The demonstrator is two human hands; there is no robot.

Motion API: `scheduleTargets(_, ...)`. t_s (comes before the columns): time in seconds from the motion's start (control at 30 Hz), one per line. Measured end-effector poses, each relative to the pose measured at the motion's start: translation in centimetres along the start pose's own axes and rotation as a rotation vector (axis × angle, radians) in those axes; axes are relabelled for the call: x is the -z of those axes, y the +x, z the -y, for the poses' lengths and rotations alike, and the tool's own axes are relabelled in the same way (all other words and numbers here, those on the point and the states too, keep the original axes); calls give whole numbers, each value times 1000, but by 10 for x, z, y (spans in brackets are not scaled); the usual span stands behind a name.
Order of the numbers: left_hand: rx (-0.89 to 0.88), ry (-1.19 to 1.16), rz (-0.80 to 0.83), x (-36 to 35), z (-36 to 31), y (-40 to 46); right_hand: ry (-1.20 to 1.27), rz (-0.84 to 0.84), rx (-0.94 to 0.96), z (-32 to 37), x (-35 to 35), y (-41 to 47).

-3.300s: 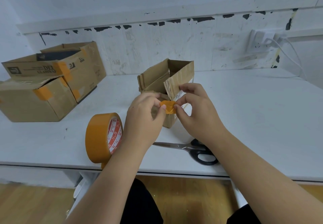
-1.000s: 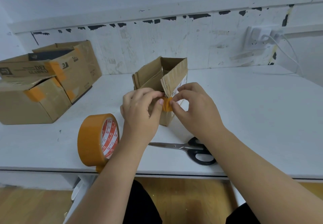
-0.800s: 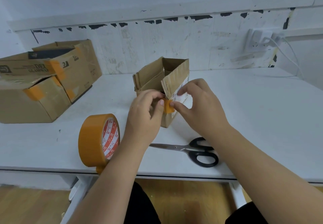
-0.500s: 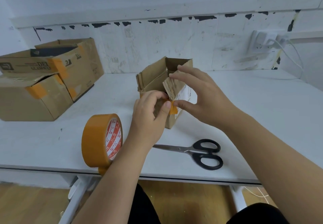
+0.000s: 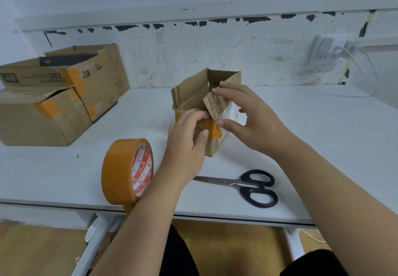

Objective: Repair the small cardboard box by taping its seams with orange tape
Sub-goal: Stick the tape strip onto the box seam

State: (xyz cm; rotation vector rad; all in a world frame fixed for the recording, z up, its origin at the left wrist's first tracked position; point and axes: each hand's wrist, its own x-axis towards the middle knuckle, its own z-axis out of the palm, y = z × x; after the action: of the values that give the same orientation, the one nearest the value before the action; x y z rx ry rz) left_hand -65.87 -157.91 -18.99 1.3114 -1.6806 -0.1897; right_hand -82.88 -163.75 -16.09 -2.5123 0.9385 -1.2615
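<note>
Head view, right hand (image 5: 252, 122) now opened off orange tape (image 5: 213, 130), small box (image 5: 215, 112)

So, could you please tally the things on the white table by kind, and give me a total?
Cardboard boxes: 3, the small box being taped and two larger boxes at the far left.
Tape rolls: 1, the orange tape roll.
Scissors: 1, the black-handled scissors.
Total: 5
</note>
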Motion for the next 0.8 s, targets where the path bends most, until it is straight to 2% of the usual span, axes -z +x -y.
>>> scheduleTargets(0.17,14,-12,16,1,-4,-3,-83,106,49,-7,-5,-5)
scheduleTargets(0.67,41,0,92,1,-3,-5,-169,29,135,-11,-5,-2)
scheduleTargets(0.8,25,-12,68,1,-1,-5,-192,50,141,-13,-6,-3)
